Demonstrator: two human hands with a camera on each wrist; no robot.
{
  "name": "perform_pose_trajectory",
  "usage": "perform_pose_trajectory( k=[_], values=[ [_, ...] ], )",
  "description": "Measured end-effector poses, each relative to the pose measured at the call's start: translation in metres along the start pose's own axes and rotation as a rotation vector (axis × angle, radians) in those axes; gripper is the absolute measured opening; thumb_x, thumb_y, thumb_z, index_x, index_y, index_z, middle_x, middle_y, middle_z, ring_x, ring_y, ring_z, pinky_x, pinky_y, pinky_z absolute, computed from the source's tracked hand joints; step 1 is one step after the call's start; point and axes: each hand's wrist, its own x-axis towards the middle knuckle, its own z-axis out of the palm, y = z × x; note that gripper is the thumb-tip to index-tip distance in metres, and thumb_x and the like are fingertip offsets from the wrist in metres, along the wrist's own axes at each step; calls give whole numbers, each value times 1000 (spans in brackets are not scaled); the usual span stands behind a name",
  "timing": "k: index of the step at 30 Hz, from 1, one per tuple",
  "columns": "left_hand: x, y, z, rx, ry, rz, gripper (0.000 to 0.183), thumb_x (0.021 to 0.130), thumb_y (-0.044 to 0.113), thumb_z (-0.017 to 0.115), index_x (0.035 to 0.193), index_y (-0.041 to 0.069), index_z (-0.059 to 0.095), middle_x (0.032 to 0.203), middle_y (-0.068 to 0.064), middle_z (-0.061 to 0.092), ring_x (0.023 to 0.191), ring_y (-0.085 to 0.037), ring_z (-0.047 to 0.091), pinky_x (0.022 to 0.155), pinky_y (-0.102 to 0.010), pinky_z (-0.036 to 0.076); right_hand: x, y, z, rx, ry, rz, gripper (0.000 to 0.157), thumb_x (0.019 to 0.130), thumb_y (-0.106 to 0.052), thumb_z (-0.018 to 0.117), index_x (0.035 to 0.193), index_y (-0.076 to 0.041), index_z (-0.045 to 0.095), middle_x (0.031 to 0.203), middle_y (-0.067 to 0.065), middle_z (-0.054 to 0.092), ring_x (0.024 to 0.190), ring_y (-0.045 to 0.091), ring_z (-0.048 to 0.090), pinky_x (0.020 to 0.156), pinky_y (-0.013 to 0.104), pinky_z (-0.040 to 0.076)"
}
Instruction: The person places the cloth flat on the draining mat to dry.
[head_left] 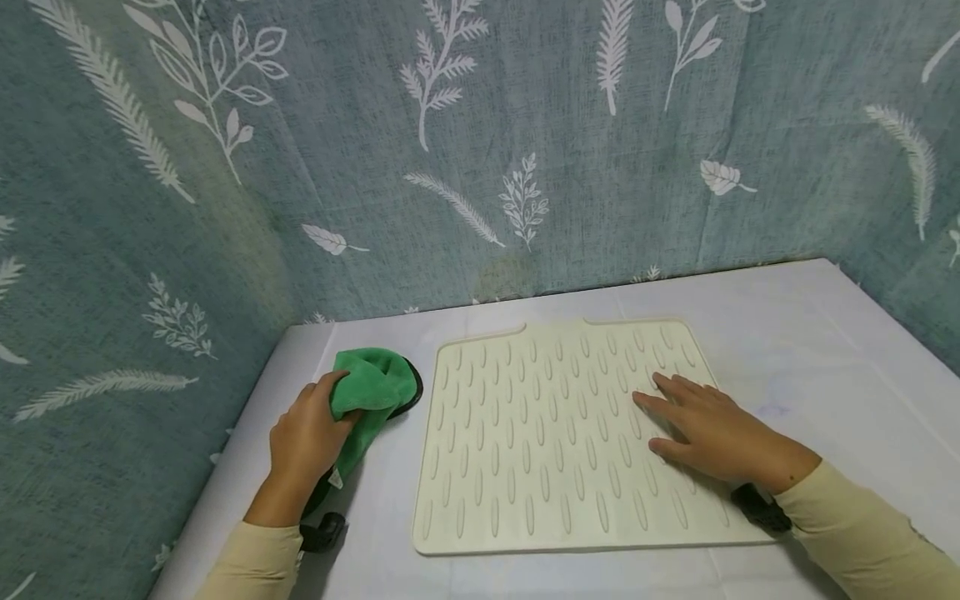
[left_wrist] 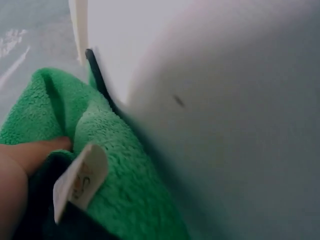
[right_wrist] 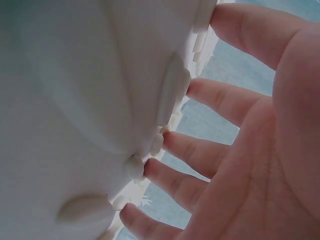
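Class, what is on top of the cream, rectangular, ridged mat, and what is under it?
The person's bare right hand, fingers spread, touches the top of the cream, rectangular, ridged mat, hiding a patch of it. White tabletop surrounds the mat; what lies underneath cannot be seen.

Clock centred on ridged mat [head_left: 540,479] | 9 o'clock: narrow lane, then green plush cloth [head_left: 378,385] in left hand [head_left: 309,433] | 3: right hand [head_left: 708,429], sleeve [head_left: 855,533] bar passage | 12: leaf-print fabric wall [head_left: 562,225] | 2: free surface [head_left: 806,350]
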Motion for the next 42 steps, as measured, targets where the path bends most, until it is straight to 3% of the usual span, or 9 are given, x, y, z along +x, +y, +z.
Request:
perform_pose_trajectory(
  k=[5, 12, 25, 42],
  values=[
    [-1, 15, -4, -27, 83, 57, 61, 75, 28, 76, 130, 21, 50, 100, -15, 61, 67, -34, 60, 48, -45, 44, 2, 0, 0, -17, 0, 7, 62, 87, -45, 58, 140, -18, 41, 146, 20, 31, 133, 43, 30, 99, 60, 30],
    [-2, 37, -10, -54, 125, 104, 62, 74, 25, 77, 130, 23, 50, 102, -12, 61, 68, -34, 61, 49, -46, 46, 2, -1, -1, -20, -12, 19, 62, 87, -44, 59, 140, -19, 40, 147, 20, 29, 132, 43, 30, 98, 63, 29],
    [-6, 87, -15, -75, 80, 174, 68, 71, 23, 80, 131, 25, 48, 107, -8, 60, 71, -30, 64, 49, -42, 47, 1, -2, -1, -20, 1, 16, 61, 87, -42, 60, 140, -18, 41, 146, 20, 31, 133, 42, 30, 98, 62, 29],
    [-7, 133, 3, -93, 73, 301, 67, 71, 22, 79, 131, 29, 48, 103, -2, 60, 72, -22, 65, 52, -37, 50, 2, -3, -2, -22, -16, 35, 61, 87, -45, 58, 141, -21, 39, 148, 19, 29, 133, 42, 29, 98, 64, 27]
  ],
)
